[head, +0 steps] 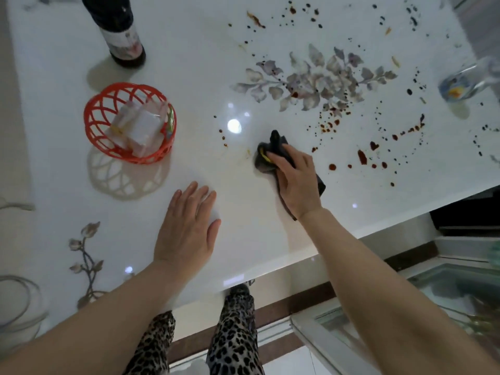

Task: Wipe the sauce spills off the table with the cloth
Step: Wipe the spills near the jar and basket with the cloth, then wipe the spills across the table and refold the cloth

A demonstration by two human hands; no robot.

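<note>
A dark cloth point(270, 150) with a yellow tag lies bunched on the glossy white table point(243, 234). My right hand point(296, 182) presses down on the cloth, fingers spread over it. My left hand point(189, 226) rests flat on the table near the front edge, fingers straight, holding nothing. Dark red-brown sauce spills point(362, 156) dot the table to the right of the cloth. More drops point(328, 127) spread over the printed leaf pattern and toward the far right corner. A few small drops point(224, 138) sit left of the cloth.
A red lattice basket point(93, 123) holding packets stands at left. A dark bottle point(121, 36) stands at the back left. A clear glass point(457, 87) lies at the right edge. A glass-topped low table point(433, 293) sits beyond the front right edge.
</note>
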